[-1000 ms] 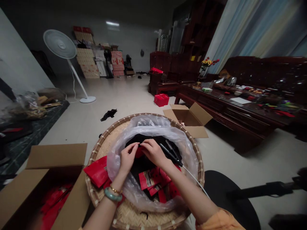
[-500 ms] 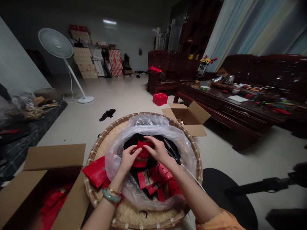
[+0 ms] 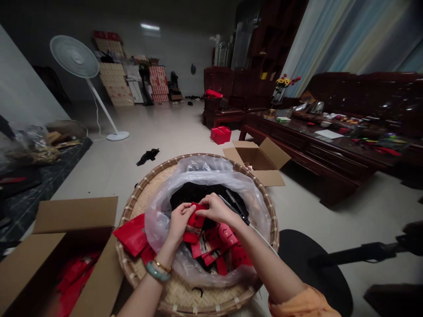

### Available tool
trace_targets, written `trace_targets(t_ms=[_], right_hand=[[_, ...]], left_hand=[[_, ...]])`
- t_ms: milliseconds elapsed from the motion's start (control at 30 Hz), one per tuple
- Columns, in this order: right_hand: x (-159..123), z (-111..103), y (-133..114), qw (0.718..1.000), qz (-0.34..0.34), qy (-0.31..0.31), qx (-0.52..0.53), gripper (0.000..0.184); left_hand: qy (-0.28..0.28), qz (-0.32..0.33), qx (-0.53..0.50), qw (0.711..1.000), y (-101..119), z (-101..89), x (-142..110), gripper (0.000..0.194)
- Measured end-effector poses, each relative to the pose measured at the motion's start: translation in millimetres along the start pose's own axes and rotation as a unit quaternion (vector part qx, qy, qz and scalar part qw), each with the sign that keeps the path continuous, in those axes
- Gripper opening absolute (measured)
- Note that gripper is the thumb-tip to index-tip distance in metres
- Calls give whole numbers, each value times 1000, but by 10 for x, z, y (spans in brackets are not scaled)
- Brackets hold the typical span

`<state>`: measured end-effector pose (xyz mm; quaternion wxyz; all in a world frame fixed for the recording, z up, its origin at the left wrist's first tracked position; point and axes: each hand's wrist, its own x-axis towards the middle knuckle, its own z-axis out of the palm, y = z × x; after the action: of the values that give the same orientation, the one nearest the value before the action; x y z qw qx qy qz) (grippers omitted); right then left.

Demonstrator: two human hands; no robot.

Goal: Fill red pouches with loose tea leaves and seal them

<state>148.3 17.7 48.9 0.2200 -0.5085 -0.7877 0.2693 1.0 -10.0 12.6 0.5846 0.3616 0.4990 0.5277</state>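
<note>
A small red packet (image 3: 194, 228) stands upright between my hands, pinched along its top edge. My left hand (image 3: 179, 221) has its fingers closed on the left side of that edge, and my right hand (image 3: 216, 208) grips the right side. Below them, several red packets (image 3: 220, 244) lie in an open clear plastic bag (image 3: 158, 207), over a dark mass inside. Against the bag's right side, a black tong-shaped tool (image 3: 243, 216) resembling a hair straightener rests with its jaws apart and a white cord trailing. A round woven bamboo tray (image 3: 131, 203) holds the bag.
Red pouches (image 3: 132, 235) lie on the tray's left. An open carton (image 3: 99, 281) with red packets stands left; another open carton (image 3: 261, 160) sits beyond the tray. At right are a black round base (image 3: 313, 268) and dark wooden table (image 3: 294, 145). A white fan (image 3: 76, 57) stands behind.
Both hands have lowered slightly with the red packet between them. My right hand's raised fingers have folded in to its top edge. The tool and the other packets lie about where they were.
</note>
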Motion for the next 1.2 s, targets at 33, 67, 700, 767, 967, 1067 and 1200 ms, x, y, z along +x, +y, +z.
trace_targets(t_ms=[33,67,700,767,967,1067,1200], right_hand=[[3,22,12,1000,-1,-12,-18,15],[5,42,22,999,-2,-22,-33,15],[7,128,91,997,-28,4,70,11],[-6,142,100,996,-30,50,72,19],[-10,247,209,979,18,88,183,17],[7,297,269,960,66,60,264,18],[24,272,249,935,73,108,329,22]], left_hand=[[4,6,0,1000,-16,-4,6,37],[7,12,2,1000,-34,-9,11,36],[-9,-25,-54,998,-111,-56,29,32],[-2,-15,-67,998,-96,-58,25,32],[20,6,-74,997,-76,-35,37,30],[8,11,-63,998,-74,-23,20,31],[-119,-52,-22,991,-61,-33,-40,47]])
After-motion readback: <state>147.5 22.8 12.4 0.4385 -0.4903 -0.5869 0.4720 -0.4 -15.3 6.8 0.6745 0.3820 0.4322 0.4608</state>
